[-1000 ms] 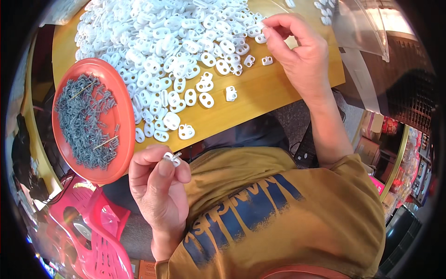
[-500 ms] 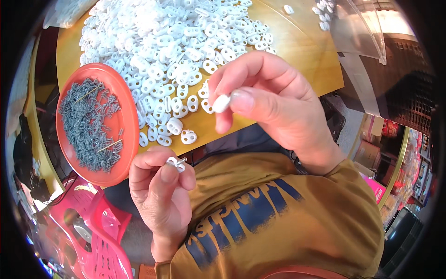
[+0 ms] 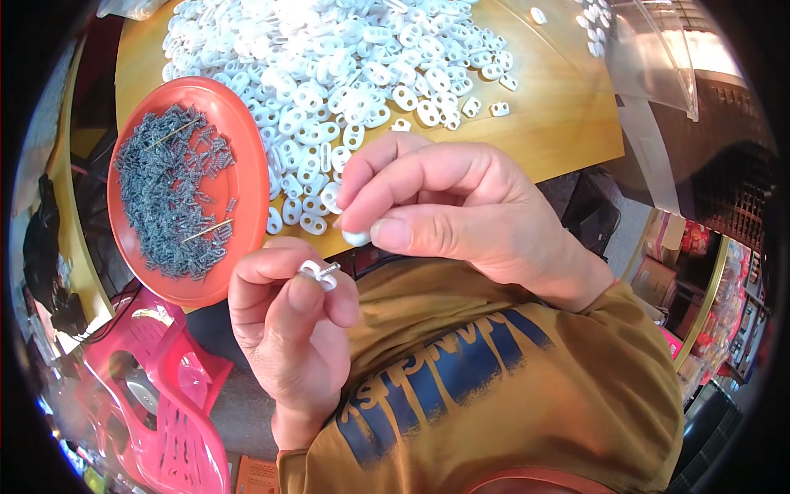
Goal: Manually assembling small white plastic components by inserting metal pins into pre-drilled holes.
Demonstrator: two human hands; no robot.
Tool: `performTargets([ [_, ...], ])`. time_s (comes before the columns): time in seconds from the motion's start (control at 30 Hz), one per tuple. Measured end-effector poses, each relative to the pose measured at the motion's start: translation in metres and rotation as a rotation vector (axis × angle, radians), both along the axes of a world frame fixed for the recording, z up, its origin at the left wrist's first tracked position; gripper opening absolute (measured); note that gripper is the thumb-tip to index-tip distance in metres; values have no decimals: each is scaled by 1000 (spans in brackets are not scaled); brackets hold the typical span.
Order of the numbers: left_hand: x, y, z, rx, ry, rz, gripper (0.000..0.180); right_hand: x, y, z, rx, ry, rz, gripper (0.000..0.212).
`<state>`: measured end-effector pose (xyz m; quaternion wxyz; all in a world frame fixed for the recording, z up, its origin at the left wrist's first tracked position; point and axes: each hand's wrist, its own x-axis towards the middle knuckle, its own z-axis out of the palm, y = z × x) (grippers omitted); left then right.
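My left hand [image 3: 292,329], near the table's front edge, is closed in a pinch on a white plastic piece with holes [image 3: 327,282]. A small metal spring [image 3: 332,269] sticks out of that piece to the right. Just above and to the right, my right hand [image 3: 461,214] pinches a small rounded white part [image 3: 355,239] between thumb and fingers; its far side is hidden. The two held parts are close but apart. Beyond my hands spreads a heap of white two-holed plastic pieces [image 3: 304,74]. An orange-red plate [image 3: 253,173] to the left bears many small grey springs [image 3: 160,218].
Two thin sticks, one of them a nearer stick [image 3: 207,230], lie among the springs. The yellow table [image 3: 568,123] ends just beyond my lap. A pink plastic chair [image 3: 177,428] stands at the lower left. Clear plastic sheeting [image 3: 658,58] rises at the back right.
My right hand has come down and left toward my left hand, the rounded white part still in its pinch. The left hand keeps its hold. The view has shifted slightly.
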<state>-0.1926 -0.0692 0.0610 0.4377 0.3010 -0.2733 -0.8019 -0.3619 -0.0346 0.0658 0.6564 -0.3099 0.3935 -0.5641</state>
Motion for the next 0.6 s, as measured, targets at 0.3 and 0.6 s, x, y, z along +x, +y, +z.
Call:
performTargets([
  [0.3,2,3,-1,32,-17,30,14,2,3,0,66,-33,19,17],
  [0.6,0,9,-5,28,-22,34,15,7,7,-2,128,-195,10,20],
])
